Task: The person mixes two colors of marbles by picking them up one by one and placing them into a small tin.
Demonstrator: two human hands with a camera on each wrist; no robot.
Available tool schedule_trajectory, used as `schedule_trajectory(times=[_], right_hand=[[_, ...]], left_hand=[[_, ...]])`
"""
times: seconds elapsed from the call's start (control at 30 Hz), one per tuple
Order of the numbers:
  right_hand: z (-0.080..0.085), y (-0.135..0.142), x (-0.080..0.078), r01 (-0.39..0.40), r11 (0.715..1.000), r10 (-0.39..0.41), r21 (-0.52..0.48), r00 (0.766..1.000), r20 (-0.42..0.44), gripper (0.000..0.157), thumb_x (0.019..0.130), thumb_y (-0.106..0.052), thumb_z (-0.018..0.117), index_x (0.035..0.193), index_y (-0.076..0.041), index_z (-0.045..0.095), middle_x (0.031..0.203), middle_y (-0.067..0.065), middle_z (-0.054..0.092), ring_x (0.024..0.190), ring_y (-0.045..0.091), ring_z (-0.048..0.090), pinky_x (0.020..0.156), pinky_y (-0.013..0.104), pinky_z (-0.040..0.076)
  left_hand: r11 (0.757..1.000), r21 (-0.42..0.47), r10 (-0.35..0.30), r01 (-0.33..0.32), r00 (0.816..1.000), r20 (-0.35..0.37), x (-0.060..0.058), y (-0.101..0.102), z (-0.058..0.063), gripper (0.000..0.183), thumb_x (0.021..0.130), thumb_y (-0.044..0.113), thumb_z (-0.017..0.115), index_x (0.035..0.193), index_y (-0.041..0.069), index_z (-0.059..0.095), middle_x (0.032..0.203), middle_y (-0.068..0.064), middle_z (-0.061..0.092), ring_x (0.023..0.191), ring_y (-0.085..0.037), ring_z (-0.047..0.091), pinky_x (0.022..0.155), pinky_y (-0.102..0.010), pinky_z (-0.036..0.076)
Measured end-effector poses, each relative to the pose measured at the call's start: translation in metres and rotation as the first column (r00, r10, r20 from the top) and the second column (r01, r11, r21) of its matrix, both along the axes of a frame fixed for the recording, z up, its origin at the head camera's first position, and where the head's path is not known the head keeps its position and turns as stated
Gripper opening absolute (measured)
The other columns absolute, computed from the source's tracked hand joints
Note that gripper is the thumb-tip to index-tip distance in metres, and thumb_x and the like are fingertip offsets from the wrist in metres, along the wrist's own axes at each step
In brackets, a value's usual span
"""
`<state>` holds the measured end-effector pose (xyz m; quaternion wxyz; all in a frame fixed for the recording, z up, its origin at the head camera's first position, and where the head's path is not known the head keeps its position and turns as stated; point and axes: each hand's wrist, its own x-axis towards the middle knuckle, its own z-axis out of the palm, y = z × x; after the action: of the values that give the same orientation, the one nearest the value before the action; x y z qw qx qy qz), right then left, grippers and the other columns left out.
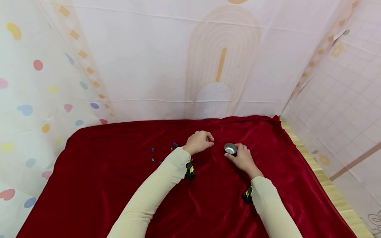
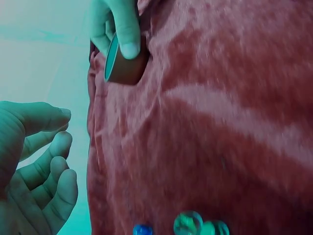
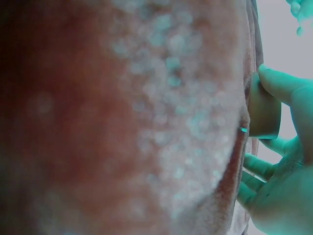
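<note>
In the head view, my right hand [image 1: 244,160] grips a small round metal cup [image 1: 230,149] by its side, thumb on one side and fingers on the other. The cup's silvery inside faces the camera. The left wrist view shows the same cup [image 2: 128,66] tilted, low over the red cloth. My left hand [image 1: 198,142] hovers left of the cup, fingers loosely bent; nothing shows between them in the left wrist view [image 2: 41,166]. Left of that hand, several small glass marbles lie scattered on the cloth, among them a blue marble [image 1: 153,149] and a greenish marble [image 1: 153,159].
A dark red velvety cloth [image 1: 98,185] with soft folds covers the table. The pale wooden table edge [image 1: 324,185] shows at the right. Printed wall hangings [image 1: 148,59] enclose the back and both sides.
</note>
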<state>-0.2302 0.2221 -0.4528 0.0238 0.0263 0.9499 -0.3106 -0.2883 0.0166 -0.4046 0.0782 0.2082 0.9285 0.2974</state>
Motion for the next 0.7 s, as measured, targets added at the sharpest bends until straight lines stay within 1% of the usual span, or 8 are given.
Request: schedule_trajectory(times=[0.2,0.4,0.5,0.7], right_hand=[[-0.001,0.0,0.001,0.005,1.0,-0.005,0.0,1.0,0.005,0.065,0.091,-0.035,0.064,0.133,0.006,0.039,0.13,0.027,0.044,0.126,0.046,0.038,0.102,0.055,0.035],[-0.003,0.0,0.001,0.006,1.0,-0.006,0.008,1.0,-0.007,0.064,0.09,-0.035,0.065,0.132,0.007,0.04,0.128,0.028,0.045,0.124,0.046,0.039,0.102,0.055,0.035],[-0.003,-0.001,0.0,0.012,1.0,-0.012,0.006,1.0,-0.011,0.064,0.09,-0.036,0.066,0.132,0.006,0.04,0.128,0.028,0.045,0.124,0.046,0.04,0.102,0.055,0.035],[-0.001,-0.001,0.0,0.006,1.0,-0.006,0.005,1.0,0.006,0.066,0.091,-0.037,0.064,0.134,0.006,0.038,0.13,0.028,0.044,0.126,0.047,0.038,0.103,0.056,0.035]], left_hand=[[1.0,-0.012,0.02,-0.02,1.0,-0.006,0.0,-0.017,0.003,0.016,0.089,0.024,0.067,0.102,0.017,0.073,0.079,0.003,0.067,0.069,-0.011,0.058,0.059,-0.028,0.044],[0.999,-0.004,0.044,-0.044,0.999,-0.013,0.001,-0.034,0.006,0.015,0.089,0.024,0.067,0.101,0.018,0.073,0.079,0.002,0.066,0.067,-0.012,0.057,0.057,-0.028,0.043],[0.999,-0.006,0.047,-0.047,0.999,-0.024,0.001,-0.042,0.007,0.014,0.088,0.024,0.067,0.1,0.018,0.073,0.077,0.003,0.066,0.065,-0.011,0.056,0.056,-0.027,0.043],[0.999,-0.012,0.048,-0.048,0.999,-0.014,0.002,-0.06,0.011,0.016,0.088,0.025,0.067,0.101,0.017,0.073,0.072,0.003,0.066,0.061,-0.01,0.057,0.057,-0.027,0.044]])
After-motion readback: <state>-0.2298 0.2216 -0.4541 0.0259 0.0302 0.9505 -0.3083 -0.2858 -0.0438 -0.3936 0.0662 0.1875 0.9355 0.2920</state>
